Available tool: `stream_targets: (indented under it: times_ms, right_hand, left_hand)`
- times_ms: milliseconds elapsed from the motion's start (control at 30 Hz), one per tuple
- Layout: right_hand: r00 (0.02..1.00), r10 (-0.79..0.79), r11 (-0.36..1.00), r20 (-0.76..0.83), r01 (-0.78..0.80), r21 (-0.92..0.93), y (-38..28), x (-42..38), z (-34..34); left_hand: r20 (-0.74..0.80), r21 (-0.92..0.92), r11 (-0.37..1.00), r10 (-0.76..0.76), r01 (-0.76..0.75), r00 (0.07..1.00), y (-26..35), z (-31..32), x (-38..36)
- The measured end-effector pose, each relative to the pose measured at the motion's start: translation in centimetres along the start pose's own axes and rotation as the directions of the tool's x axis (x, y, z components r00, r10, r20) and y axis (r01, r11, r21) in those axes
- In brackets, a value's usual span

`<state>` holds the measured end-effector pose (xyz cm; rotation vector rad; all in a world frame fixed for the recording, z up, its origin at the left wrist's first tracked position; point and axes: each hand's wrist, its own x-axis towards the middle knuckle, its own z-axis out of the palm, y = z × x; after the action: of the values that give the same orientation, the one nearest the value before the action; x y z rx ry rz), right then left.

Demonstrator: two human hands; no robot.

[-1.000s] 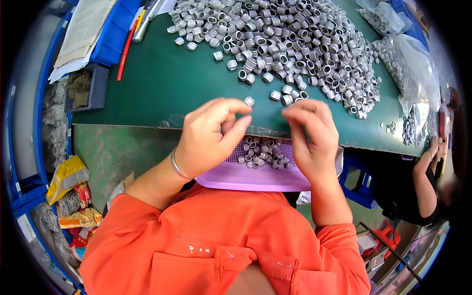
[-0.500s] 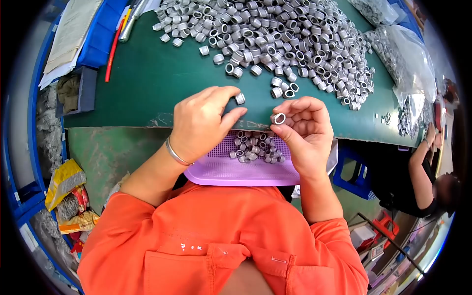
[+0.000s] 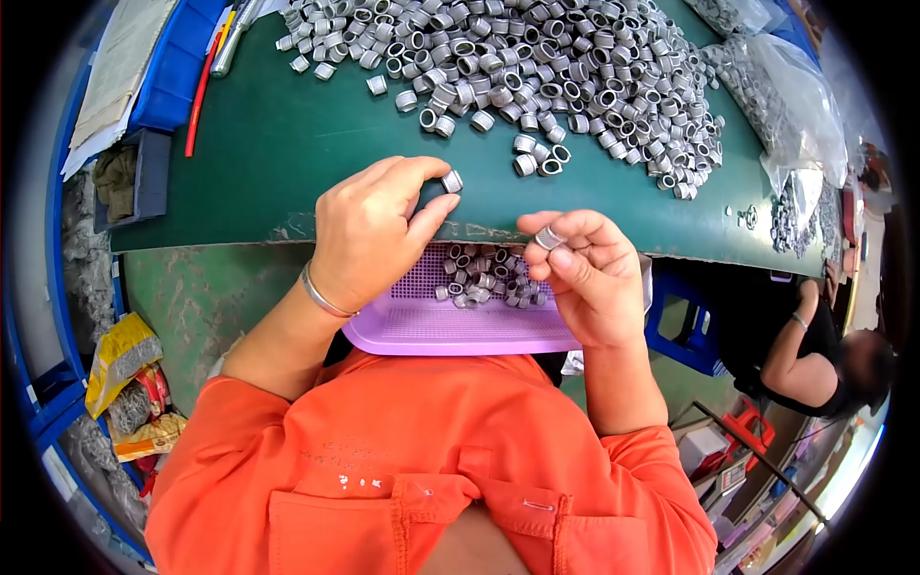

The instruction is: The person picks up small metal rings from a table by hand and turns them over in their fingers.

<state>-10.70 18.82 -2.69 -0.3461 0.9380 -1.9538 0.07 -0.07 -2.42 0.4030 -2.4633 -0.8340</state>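
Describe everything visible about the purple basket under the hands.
The purple basket is a shallow tray of pale lilac plastic with a perforated mesh floor and a smooth raised rim. It sits level on the person's lap, just below the green table's edge, partly hidden by both hands. A small cluster of grey metal rings lies on its far side; the nearer mesh is bare.

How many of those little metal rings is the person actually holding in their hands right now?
2. One metal ring is pinched in the left hand at the table edge; another ring sits in the right hand over the purple basket. More may be hidden in the palms.
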Motion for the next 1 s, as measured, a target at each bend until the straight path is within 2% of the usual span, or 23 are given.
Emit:
stream_targets:
  times_ms: [33,67,100,133,167,200,267,300,333,433,500,533,600,633,700,733,800,833,867,933,1000]
  right_hand:
    - [0.998,-0.056,0.989,-0.015,0.053,-0.138,0.1,-0.1,0.1]
    - [0.999,-0.053,0.989,-0.011,0.051,-0.140,-0.2,0.2,-0.2]
    - [0.967,-0.210,0.824,0.146,0.255,-0.506,-0.6,0.7,-0.8]
    - [0.895,-0.282,0.495,0.346,0.445,-0.746,-0.8,1.0,-1.0]
    - [0.913,-0.324,0.422,0.248,0.374,-0.825,-1.1,1.0,-0.5]
    - [0.858,-0.429,0.199,0.283,0.395,-0.897,-1.1,1.8,-0.3]
    - [0.818,-0.513,-0.041,0.259,0.278,-0.960,-0.9,3.5,0.2]
    - [0.821,-0.488,-0.121,0.294,0.271,-0.955,-0.7,4.3,-0.4]
    - [0.847,-0.472,-0.121,0.246,0.214,-0.969,-0.5,4.6,-0.5]
    - [0.854,-0.473,-0.077,0.217,0.205,-0.976,-0.3,3.9,-1.1]
    - [0.901,-0.428,0.355,-0.076,0.089,-0.931,-0.4,3.3,-0.9]
    - [0.912,-0.401,0.574,-0.085,0.178,-0.799,-0.6,3.1,-0.8]
    - [0.929,-0.365,0.782,-0.056,0.274,-0.559,-0.6,2.8,-0.8]
    - [0.927,-0.370,0.781,-0.061,0.275,-0.561,-0.7,2.5,-0.6]
    - [0.970,-0.223,0.919,-0.100,0.175,-0.354,-1.1,2.0,0.0]
    - [0.968,-0.231,0.918,-0.097,0.184,-0.352,-1.0,1.9,-0.1]
    - [0.959,-0.269,0.829,0.086,0.276,-0.486,-0.5,1.7,-0.8]
    - [0.958,-0.269,0.749,0.100,0.274,-0.603,-0.7,1.5,-0.8]
    - [0.954,-0.270,0.626,0.131,0.278,-0.729,-1.0,1.5,-0.4]
    - [0.856,-0.416,0.179,0.308,0.409,-0.895,-1.3,2.7,-0.3]
    - [0.808,-0.542,-0.069,0.230,0.230,-0.971,-1.0,4.1,0.4]
  left_hand:
    - [0.001,0.001,1.000,-0.003,0.003,1.000,0.0,0.0,0.0]
    - [-0.003,0.001,1.000,-0.006,0.006,1.000,-0.1,0.0,0.0]
    - [-0.007,0.001,1.000,0.005,-0.005,1.000,-0.1,0.0,0.0]
    - [-0.008,0.000,1.000,0.016,-0.016,1.000,-0.2,0.0,-0.1]
    - [-0.009,0.001,1.000,0.013,-0.013,1.000,-0.2,0.1,-0.1]
    - [-0.010,0.002,1.000,0.021,-0.021,1.000,-0.3,0.1,-0.1]
    - [-0.011,0.003,1.000,0.031,-0.031,0.999,-0.1,-0.1,0.0]
    - [0.021,0.036,0.999,0.000,-0.001,1.000,0.0,-0.3,0.0]
    - [0.051,0.070,0.997,-0.031,0.028,0.998,0.2,-0.4,0.0]
    - [0.023,0.055,0.998,-0.009,0.008,1.000,0.0,-0.4,0.0]
    - [-0.002,0.027,1.000,0.013,-0.013,1.000,-0.2,0.0,-0.1]
    - [-0.028,0.000,0.999,0.034,-0.034,0.999,-0.3,0.2,-0.1]
    - [-0.017,0.004,0.999,0.039,-0.039,0.999,-0.3,0.3,0.0]
    - [-0.008,0.013,0.999,0.040,-0.040,0.999,-0.2,0.3,0.0]
    - [0.001,0.015,0.998,0.057,-0.057,0.998,0.0,0.3,0.0]
    - [0.003,0.023,0.997,0.070,-0.071,0.998,0.0,0.3,0.1]
    - [-0.007,0.024,0.996,0.082,-0.081,0.997,0.1,0.4,0.2]
    - [-0.014,0.021,0.996,0.084,-0.083,0.996,0.0,0.4,0.2]
    - [-0.015,0.029,0.996,0.088,-0.087,0.996,0.0,0.4,0.2]
    - [-0.032,0.030,0.995,0.100,-0.099,0.995,0.0,0.4,0.1]
    - [-0.029,0.019,0.994,0.109,-0.109,0.994,0.0,0.5,0.1]
